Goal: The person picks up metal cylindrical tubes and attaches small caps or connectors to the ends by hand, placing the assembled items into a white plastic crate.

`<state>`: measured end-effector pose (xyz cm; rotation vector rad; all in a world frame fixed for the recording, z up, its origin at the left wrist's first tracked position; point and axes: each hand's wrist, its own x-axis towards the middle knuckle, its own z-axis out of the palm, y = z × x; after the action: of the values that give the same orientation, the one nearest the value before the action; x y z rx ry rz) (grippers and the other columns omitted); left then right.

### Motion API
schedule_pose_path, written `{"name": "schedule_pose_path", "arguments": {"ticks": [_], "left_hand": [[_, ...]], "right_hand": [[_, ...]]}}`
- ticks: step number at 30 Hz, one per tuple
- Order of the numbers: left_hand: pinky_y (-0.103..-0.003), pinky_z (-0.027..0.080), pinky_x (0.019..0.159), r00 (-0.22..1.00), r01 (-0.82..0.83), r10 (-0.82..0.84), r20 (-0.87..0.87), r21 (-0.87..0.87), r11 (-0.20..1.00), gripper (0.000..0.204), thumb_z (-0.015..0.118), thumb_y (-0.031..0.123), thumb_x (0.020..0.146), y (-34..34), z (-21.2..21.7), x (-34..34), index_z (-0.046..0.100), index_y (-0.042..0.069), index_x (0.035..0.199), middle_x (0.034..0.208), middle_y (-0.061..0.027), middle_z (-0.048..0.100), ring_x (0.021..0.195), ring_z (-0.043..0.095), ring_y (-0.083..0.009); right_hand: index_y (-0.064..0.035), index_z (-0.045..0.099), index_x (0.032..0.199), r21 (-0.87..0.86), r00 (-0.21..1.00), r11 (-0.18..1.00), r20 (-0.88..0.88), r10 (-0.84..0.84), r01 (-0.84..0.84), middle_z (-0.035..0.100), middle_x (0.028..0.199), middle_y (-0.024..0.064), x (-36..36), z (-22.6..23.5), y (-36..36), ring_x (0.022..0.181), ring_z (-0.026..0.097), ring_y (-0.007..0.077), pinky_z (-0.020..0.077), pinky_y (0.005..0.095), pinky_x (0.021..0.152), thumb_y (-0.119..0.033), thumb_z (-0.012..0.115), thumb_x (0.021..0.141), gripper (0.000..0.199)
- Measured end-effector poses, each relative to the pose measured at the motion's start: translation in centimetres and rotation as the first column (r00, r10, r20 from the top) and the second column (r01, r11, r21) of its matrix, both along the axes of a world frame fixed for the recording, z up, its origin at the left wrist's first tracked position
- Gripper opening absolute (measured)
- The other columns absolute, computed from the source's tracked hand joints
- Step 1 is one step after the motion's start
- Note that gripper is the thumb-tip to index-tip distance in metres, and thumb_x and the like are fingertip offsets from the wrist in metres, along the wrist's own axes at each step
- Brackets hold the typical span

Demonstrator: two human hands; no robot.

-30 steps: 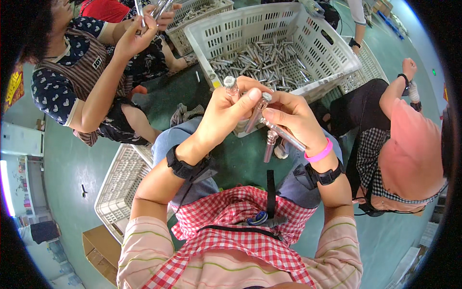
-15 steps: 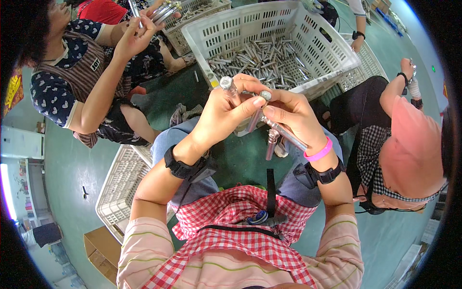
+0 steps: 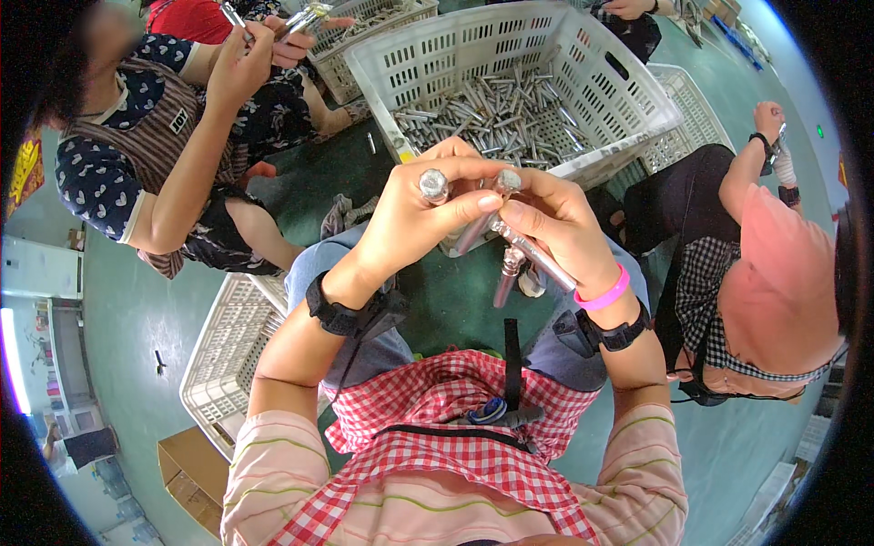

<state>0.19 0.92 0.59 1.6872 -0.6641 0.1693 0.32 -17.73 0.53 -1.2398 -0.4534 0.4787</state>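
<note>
My left hand (image 3: 414,205) is closed round a silvery metal bolt (image 3: 434,186), whose round head faces up beside the index finger. Its thumb and index finger meet my right fingertips at a second bolt (image 3: 508,182), held head up between both hands. My right hand (image 3: 560,223) is closed too. It holds another bolt (image 3: 539,259), which slants across the palm toward the pink wristband. One more bolt (image 3: 505,284) hangs below the right fingers. The fingers partly hide the shafts. Both hands are above my lap, just before the large white crate (image 3: 628,136).
Many loose metal bolts (image 3: 496,109) lie in the large crate. A second white crate (image 3: 214,355) stands at my left by a cardboard box (image 3: 187,473). Co-workers sit close at left (image 3: 173,182) and right (image 3: 774,282). Another crate (image 3: 687,109) stands behind at right.
The bolt in my left hand has tipped, so its head faces up more. The held bolts have shifted slightly. At left, the co-worker's hands have moved; the arm at upper right has drawn back.
</note>
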Motion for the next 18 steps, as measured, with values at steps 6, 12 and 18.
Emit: {"name": "schedule_pose_path", "arguments": {"ticks": [6, 12, 18], "left_hand": [[-0.02, 0.038, 0.059, 0.988, -0.002, -0.022, -0.155, -0.154, 0.988, 0.023, 0.065, 0.01, 0.077, -0.54, -0.78, -0.11, 0.061, 0.001, 0.099, 0.081, -0.0013, 0.052, 0.068, 0.046, -0.0067], [-0.02, 0.038, 0.058, 0.984, -0.015, -0.011, -0.178, -0.145, 0.989, 0.022, 0.066, 0.009, 0.076, -0.74, -0.67, -0.15, 0.062, 0.001, 0.097, 0.081, -0.0011, 0.052, 0.067, 0.047, -0.0062], [-0.02, 0.038, 0.057, 0.997, -0.013, 0.005, -0.077, -0.101, 0.995, 0.02, 0.067, 0.009, 0.075, -0.86, -0.85, -0.2, 0.062, 0.001, 0.093, 0.081, -0.0018, 0.053, 0.066, 0.046, -0.006]], "right_hand": [[0.0008, 0.054, 0.106, 0.062, 0.996, 0.997, -0.072, 0.05, -0.045, 0.058, 0.09, 0.0006, 0.2, -0.16, -0.2, 0.08, 0.052, 0.0057, 0.0411, 0.0204, 0.071, -0.018, 0.054, 0.086, 0.027], [-0.0001, 0.056, 0.104, 0.0, 0.993, 0.993, 0.001, 0.114, -0.114, 0.058, 0.087, 0.0, 0.73, 0.11, -0.91, 0.079, 0.051, 0.0048, 0.0404, 0.0191, 0.069, -0.029, 0.054, 0.087, 0.034], [0.0016, 0.06, 0.096, -0.139, 0.999, 0.99, 0.021, 0.043, -0.039, 0.058, 0.079, -0.0009, 0.7, -0.14, -1.05, 0.072, 0.049, 0.0038, 0.0398, 0.0195, 0.063, -0.028, 0.053, 0.088, 0.032]]}}
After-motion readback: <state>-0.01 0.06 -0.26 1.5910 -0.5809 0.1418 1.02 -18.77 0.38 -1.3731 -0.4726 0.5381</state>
